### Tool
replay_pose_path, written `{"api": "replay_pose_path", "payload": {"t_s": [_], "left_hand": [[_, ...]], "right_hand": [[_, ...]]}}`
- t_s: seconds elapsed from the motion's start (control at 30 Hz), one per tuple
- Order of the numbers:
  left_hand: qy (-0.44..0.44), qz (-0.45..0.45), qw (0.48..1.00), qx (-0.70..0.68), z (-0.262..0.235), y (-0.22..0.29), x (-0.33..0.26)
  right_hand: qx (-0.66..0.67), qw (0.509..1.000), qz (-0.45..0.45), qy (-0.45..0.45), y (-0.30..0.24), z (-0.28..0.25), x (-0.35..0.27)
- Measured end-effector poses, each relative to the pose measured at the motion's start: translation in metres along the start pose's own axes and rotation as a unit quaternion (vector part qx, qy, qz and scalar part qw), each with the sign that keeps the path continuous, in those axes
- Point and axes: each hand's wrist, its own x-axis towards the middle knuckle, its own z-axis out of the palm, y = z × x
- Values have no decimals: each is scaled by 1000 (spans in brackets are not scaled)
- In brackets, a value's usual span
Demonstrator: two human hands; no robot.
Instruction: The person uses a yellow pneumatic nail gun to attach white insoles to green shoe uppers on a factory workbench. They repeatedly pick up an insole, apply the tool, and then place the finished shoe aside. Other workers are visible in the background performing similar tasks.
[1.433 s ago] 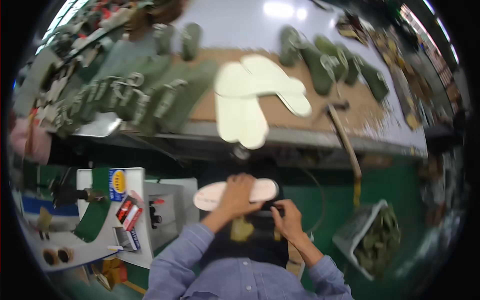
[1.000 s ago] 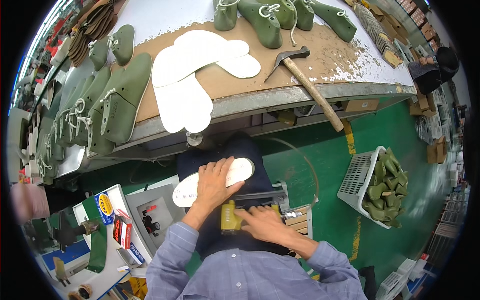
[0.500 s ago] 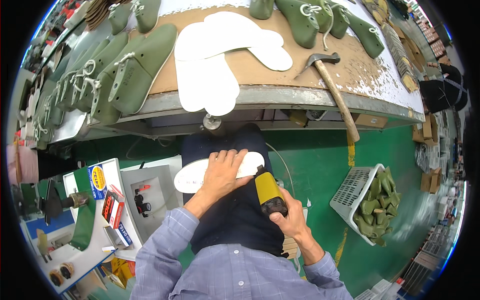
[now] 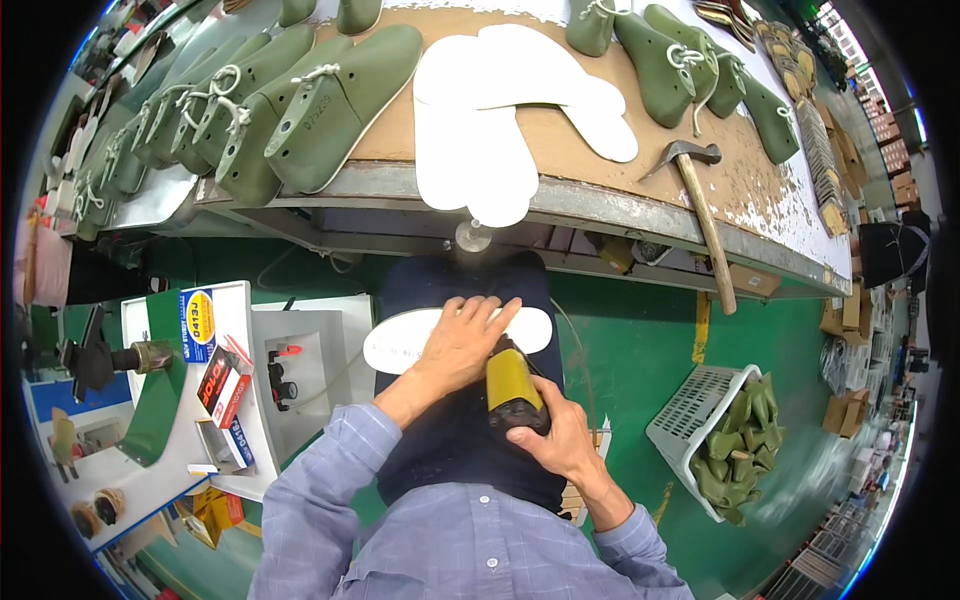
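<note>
A long white insole (image 4: 400, 343) lies crosswise over my lap. My left hand (image 4: 462, 343) spans its middle, fingertips hooked over the far edge, and holds it. My right hand (image 4: 560, 430) grips a yellow-and-black staple gun (image 4: 512, 382), whose narrow nose meets the insole's near edge beside my left hand. The left thumb and the exact contact point of the nose are hidden. Whatever lies beneath the insole cannot be made out.
Ahead, the bench (image 4: 340, 180) carries overlapping white insoles (image 4: 470, 130), green shoe lasts (image 4: 340, 110) and a hammer (image 4: 705, 210). A white basket (image 4: 690, 415) of green lasts stands right on the floor. Small boxes (image 4: 222, 385) sit on a side table at left. A metal post (image 4: 472, 237) rises before my knees.
The staple gun has shifted left along the insole's near edge, closer to my left hand. My left hand still holds the insole. The bench has shifted right and lower in view.
</note>
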Motion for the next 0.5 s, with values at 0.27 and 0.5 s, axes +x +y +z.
{"api": "replay_pose_path", "payload": {"t_s": [0.27,0.5], "left_hand": [[4,-146,980,-138,-31,-53,-101],[63,-215,911,-347,-10,-57,-124]], "right_hand": [[-6,998,-28,-63,-24,23,29],[3,991,-26,-134,-38,50,42]]}}
